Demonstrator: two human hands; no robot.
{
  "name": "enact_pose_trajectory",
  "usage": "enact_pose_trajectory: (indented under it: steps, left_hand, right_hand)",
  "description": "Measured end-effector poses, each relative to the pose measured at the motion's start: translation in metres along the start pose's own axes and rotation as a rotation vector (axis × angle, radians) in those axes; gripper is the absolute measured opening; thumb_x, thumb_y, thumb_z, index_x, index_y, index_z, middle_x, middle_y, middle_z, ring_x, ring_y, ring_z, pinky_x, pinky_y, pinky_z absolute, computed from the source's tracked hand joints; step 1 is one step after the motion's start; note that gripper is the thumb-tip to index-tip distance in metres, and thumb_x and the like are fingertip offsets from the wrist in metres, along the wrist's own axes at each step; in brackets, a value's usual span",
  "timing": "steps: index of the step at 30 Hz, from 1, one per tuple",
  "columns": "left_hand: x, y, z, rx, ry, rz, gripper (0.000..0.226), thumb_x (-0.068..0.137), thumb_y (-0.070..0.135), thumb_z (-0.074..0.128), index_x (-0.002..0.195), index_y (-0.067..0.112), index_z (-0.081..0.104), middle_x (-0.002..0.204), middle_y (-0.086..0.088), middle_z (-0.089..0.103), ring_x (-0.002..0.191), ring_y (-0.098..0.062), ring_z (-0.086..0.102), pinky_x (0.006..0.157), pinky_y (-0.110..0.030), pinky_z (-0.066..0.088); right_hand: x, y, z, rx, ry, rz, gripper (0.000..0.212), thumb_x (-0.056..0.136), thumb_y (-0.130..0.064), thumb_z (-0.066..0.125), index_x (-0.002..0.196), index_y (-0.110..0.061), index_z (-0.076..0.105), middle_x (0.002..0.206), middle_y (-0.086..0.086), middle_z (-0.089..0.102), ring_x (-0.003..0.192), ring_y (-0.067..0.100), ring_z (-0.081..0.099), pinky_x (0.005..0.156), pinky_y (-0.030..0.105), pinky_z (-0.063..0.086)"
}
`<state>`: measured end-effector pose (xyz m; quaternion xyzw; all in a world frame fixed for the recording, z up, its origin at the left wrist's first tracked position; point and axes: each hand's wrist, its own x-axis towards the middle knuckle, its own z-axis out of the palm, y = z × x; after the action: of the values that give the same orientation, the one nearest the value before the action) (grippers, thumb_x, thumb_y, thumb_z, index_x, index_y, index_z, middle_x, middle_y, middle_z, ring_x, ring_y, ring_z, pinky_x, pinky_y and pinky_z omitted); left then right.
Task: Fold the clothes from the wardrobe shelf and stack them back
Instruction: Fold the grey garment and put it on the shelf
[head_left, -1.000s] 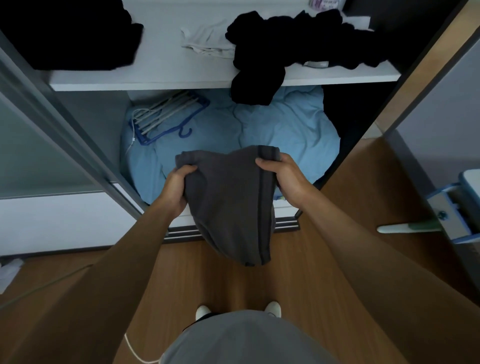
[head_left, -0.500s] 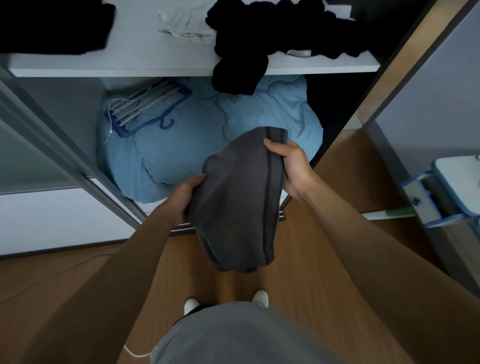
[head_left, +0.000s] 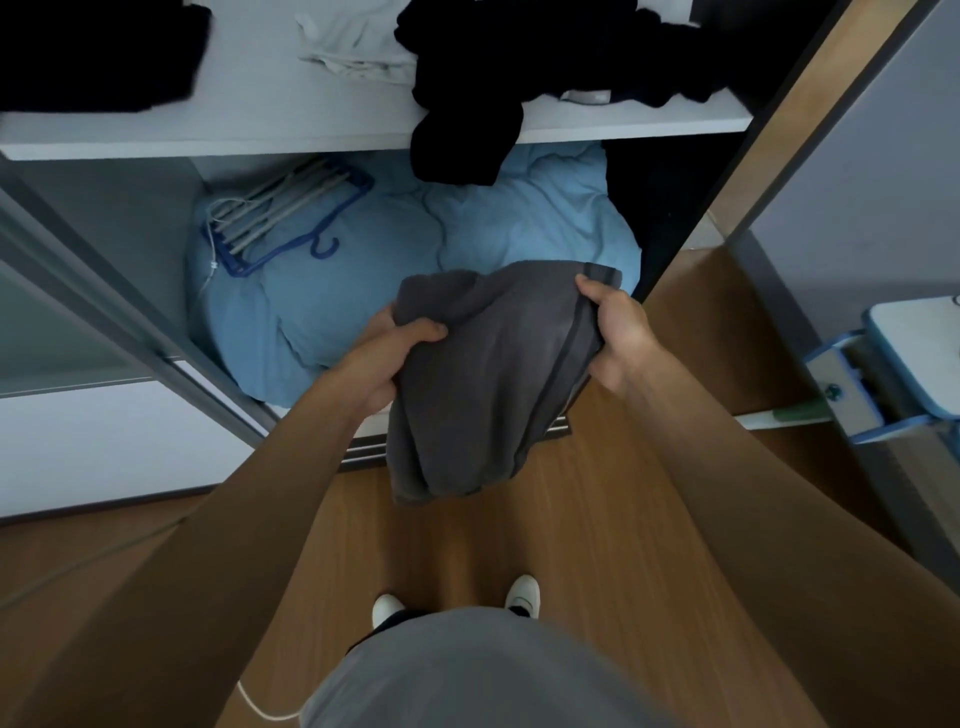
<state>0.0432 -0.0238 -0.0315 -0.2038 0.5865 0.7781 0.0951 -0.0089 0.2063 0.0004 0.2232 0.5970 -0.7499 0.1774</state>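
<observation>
- The left hand (head_left: 397, 351) is curled round the left edge of a grey garment (head_left: 483, 379), with the cloth bunched under its fingers.
- The right hand (head_left: 618, 332) grips the garment's upper right corner beside a darker seam. The thumb lies on top and the fingers are tucked behind.
- The garment hangs in loose folds between the two hands. It is held in the air in front of the open wardrobe, above the wooden floor (head_left: 545, 545).
- Just behind it, in the lower compartment, lies a light blue duvet (head_left: 322, 306) with a blue hanger (head_left: 291, 223) resting on its left part.
- Above is the white shelf (head_left: 311, 137). It carries a heap of black clothes (head_left: 571, 47) on the right, with one piece drooping over the front edge.
- A crumpled white garment (head_left: 353, 54) lies beside the heap, and a dark stack (head_left: 98, 52) sits at the far left.
- Two white shoes (head_left: 522, 595) show at the bottom.
</observation>
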Motion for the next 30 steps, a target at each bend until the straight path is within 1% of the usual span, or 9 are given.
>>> enact_pose_trajectory:
  steps: [4, 8, 10, 12, 18, 22, 24, 27, 30]
  left_hand:
    - [-0.004, 0.019, 0.017, -0.167, 0.026, -0.014, 0.045, 0.084, 0.005, 0.066, 0.128, 0.004, 0.060, 0.117, -0.016, 0.071, 0.099, -0.023, 0.071, 0.072, -0.027, 0.058]
    - [-0.011, 0.037, 0.017, -0.282, -0.030, -0.070, 0.029, 0.087, 0.013, 0.064, 0.113, 0.003, 0.073, 0.111, -0.015, 0.074, 0.100, -0.024, 0.072, 0.074, -0.028, 0.060]
    - [-0.012, 0.041, 0.013, -0.307, -0.058, -0.061, 0.022, 0.089, 0.016, 0.062, 0.096, 0.007, 0.080, 0.107, -0.012, 0.075, 0.097, -0.022, 0.073, 0.073, -0.028, 0.060]
    - [-0.012, 0.043, 0.007, -0.315, -0.059, -0.034, 0.022, 0.090, 0.018, 0.061, 0.093, 0.007, 0.081, 0.109, -0.012, 0.075, 0.099, -0.023, 0.073, 0.076, -0.030, 0.060]
    - [-0.001, 0.042, -0.036, -0.315, -0.058, 0.006, 0.037, 0.094, 0.041, 0.061, 0.108, 0.011, 0.077, 0.124, -0.010, 0.070, 0.115, -0.021, 0.066, 0.090, -0.032, 0.055]
    - [-0.009, 0.018, -0.055, -0.008, -0.194, -0.114, 0.055, 0.078, 0.058, 0.069, 0.116, 0.018, 0.072, 0.122, -0.001, 0.071, 0.115, -0.015, 0.066, 0.108, -0.035, 0.046]
    - [-0.017, 0.003, -0.060, 0.163, -0.273, -0.212, 0.069, 0.063, 0.052, 0.085, 0.118, 0.018, 0.062, 0.117, 0.004, 0.073, 0.110, -0.012, 0.067, 0.105, -0.033, 0.047]
    - [-0.026, -0.008, -0.051, 0.411, -0.474, -0.227, 0.053, 0.078, 0.010, 0.080, 0.123, 0.020, 0.055, 0.114, 0.014, 0.073, 0.106, -0.002, 0.067, 0.083, -0.015, 0.053]
    - [-0.022, -0.011, -0.038, 0.594, -0.365, -0.139, 0.062, 0.081, -0.008, 0.071, 0.133, 0.017, 0.049, 0.119, 0.007, 0.065, 0.102, -0.005, 0.064, 0.078, -0.016, 0.054]
  right_hand:
    - [0.005, 0.004, -0.016, 0.088, -0.147, -0.099, 0.062, 0.082, -0.062, 0.068, 0.129, -0.021, 0.062, 0.119, -0.001, 0.073, 0.111, 0.018, 0.069, 0.099, 0.038, 0.052]
    - [0.004, 0.036, -0.023, -0.165, -0.327, -0.109, 0.082, 0.063, -0.073, 0.076, 0.130, -0.031, 0.055, 0.128, -0.011, 0.067, 0.120, 0.009, 0.062, 0.109, 0.034, 0.045]
    - [0.002, 0.054, -0.010, -0.328, -0.373, -0.105, 0.077, 0.061, -0.067, 0.081, 0.126, -0.037, 0.054, 0.125, -0.017, 0.064, 0.118, 0.006, 0.060, 0.112, 0.037, 0.043]
    - [0.002, 0.063, 0.005, -0.340, -0.395, -0.108, 0.075, 0.062, -0.050, 0.087, 0.128, -0.032, 0.056, 0.126, -0.011, 0.066, 0.117, 0.012, 0.062, 0.109, 0.042, 0.046]
    - [-0.001, 0.059, 0.032, -0.033, -0.457, -0.068, 0.063, 0.072, -0.022, 0.085, 0.129, -0.014, 0.062, 0.120, 0.005, 0.072, 0.110, 0.023, 0.069, 0.094, 0.037, 0.057]
    - [-0.006, 0.039, 0.042, 0.082, -0.413, -0.042, 0.048, 0.079, -0.015, 0.077, 0.125, -0.007, 0.064, 0.115, 0.011, 0.074, 0.106, 0.026, 0.071, 0.080, 0.033, 0.060]
    - [-0.007, 0.027, 0.044, 0.126, -0.384, -0.014, 0.045, 0.084, -0.016, 0.073, 0.126, -0.004, 0.063, 0.116, 0.013, 0.073, 0.107, 0.027, 0.071, 0.079, 0.033, 0.060]
    - [-0.010, 0.011, 0.045, 0.153, -0.329, 0.014, 0.038, 0.087, -0.020, 0.072, 0.120, -0.003, 0.068, 0.114, 0.012, 0.074, 0.104, 0.026, 0.072, 0.076, 0.033, 0.060]
    - [-0.011, -0.003, 0.047, 0.134, -0.302, 0.021, 0.031, 0.089, -0.024, 0.071, 0.112, -0.004, 0.071, 0.110, 0.010, 0.076, 0.101, 0.023, 0.073, 0.076, 0.031, 0.060]
